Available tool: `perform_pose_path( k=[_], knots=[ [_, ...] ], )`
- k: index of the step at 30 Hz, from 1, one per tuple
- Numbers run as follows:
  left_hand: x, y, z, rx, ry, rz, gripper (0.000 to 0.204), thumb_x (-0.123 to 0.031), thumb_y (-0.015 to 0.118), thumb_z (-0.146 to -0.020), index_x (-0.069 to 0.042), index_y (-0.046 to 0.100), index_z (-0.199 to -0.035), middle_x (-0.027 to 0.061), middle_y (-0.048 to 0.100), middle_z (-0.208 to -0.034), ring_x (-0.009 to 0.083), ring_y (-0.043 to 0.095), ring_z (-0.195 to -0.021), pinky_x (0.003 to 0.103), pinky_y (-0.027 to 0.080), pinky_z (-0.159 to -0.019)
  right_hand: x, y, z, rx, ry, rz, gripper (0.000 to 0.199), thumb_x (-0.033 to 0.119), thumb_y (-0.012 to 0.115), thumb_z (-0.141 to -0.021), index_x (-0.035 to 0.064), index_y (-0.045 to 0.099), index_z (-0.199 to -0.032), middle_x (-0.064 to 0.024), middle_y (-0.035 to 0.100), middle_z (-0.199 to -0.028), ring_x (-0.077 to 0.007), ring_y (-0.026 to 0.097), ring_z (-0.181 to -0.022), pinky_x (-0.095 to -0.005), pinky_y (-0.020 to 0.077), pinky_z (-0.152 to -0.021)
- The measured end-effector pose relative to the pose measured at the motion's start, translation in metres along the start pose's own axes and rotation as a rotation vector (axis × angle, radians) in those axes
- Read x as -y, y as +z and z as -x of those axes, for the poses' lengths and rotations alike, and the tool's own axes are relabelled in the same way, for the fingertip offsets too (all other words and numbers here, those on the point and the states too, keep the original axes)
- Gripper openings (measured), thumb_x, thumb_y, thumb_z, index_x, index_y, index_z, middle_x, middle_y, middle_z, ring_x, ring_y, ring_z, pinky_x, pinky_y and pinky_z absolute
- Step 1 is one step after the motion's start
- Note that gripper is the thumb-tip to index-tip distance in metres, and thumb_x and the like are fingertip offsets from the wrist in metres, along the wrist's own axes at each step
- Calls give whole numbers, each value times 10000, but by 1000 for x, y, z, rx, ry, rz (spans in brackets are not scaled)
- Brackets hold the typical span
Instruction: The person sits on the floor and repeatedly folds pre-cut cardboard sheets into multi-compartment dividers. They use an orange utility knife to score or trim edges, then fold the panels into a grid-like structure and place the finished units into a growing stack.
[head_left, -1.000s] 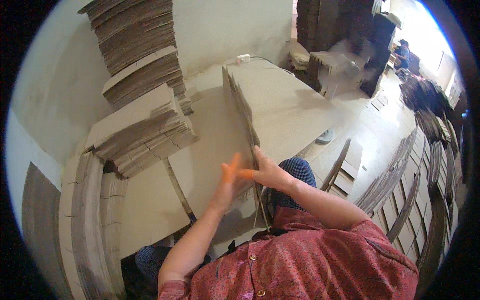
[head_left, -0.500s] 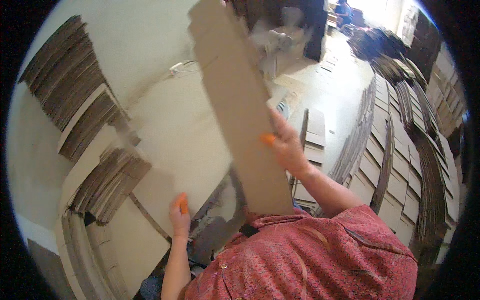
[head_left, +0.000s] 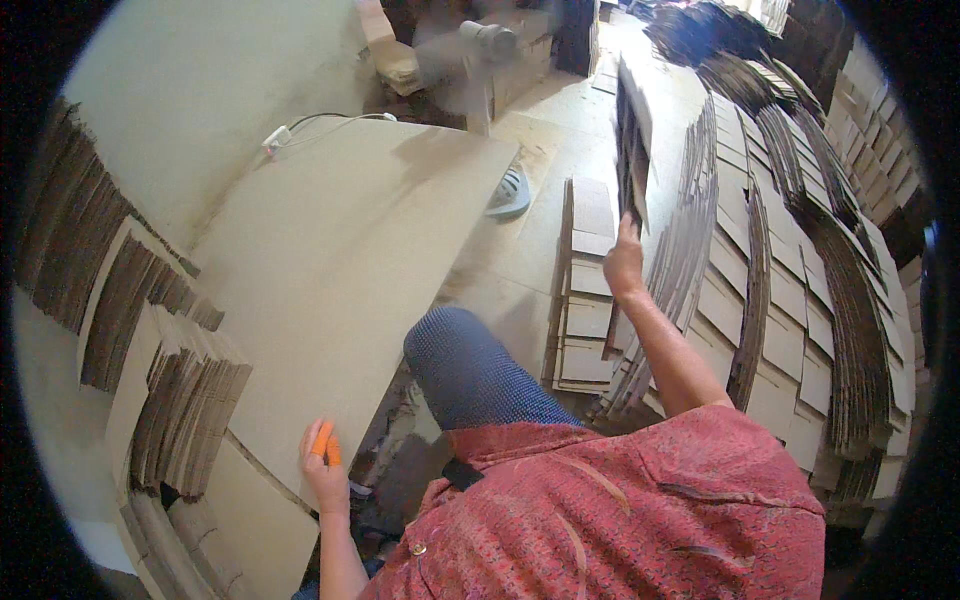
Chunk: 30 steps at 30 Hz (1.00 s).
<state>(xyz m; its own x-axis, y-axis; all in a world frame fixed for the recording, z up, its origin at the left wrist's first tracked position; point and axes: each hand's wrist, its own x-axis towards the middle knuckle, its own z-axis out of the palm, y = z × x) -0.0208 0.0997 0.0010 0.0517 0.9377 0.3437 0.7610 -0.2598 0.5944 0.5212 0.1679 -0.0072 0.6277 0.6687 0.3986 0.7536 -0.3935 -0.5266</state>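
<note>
The right hand grips a cardboard sheet on edge, over the stacks on the floor. It looks like stacking time. Next it must drop flat on a stack. The left hand, fingers loose, touches the big board.

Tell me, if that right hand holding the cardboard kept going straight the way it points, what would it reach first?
Probably the leaning rows of flattened cardboard boxes just ahead of the right hand and its cardboard bundle, though depth is hard to judge.

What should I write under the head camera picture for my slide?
Right hand holds folded cardboard sheets upright over fanned stacks; left hand rests by the big board.
</note>
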Motion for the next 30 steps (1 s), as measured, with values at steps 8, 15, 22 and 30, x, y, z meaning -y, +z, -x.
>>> perform_pose_path(
  k=[8,15,22,30],
  knots=[
    [-2,4,-1,17,-12,-73,208,-53,540,-862,13,630,-1038,128,566,-1191,277,512,-1111,356,383,-962,-102,137,59,505,309,490,321,149,419,-897,101,437,-1214,-155,442,-1206,-361,412,-1123,-626,410,-785],
    [1,8,1,10,-12,-111,213,-27,560,-836,24,625,-1033,135,567,-1186,286,506,-1111,364,382,-961,-112,155,55,561,424,392,392,205,337,-938,126,368,-1321,-186,286,-1422,-402,264,-1297,-629,273,-949],
    [-2,6,1,15,-38,-136,232,-27,577,-813,28,620,-1035,145,569,-1184,296,508,-1104,369,373,-970,-113,171,62,703,521,407,443,241,278,-951,194,308,-1390,-148,211,-1474,-385,173,-1351,-625,144,-1029],
    [8,10,4,-32,34,-148,246,-28,620,-765,6,624,-1009,157,569,-1156,345,509,-1084,421,392,-948,-99,205,117,852,114,100,462,401,560,-823,25,539,-1090,-231,569,-1095,-358,550,-1023,-444,457,-860]
  ],
)
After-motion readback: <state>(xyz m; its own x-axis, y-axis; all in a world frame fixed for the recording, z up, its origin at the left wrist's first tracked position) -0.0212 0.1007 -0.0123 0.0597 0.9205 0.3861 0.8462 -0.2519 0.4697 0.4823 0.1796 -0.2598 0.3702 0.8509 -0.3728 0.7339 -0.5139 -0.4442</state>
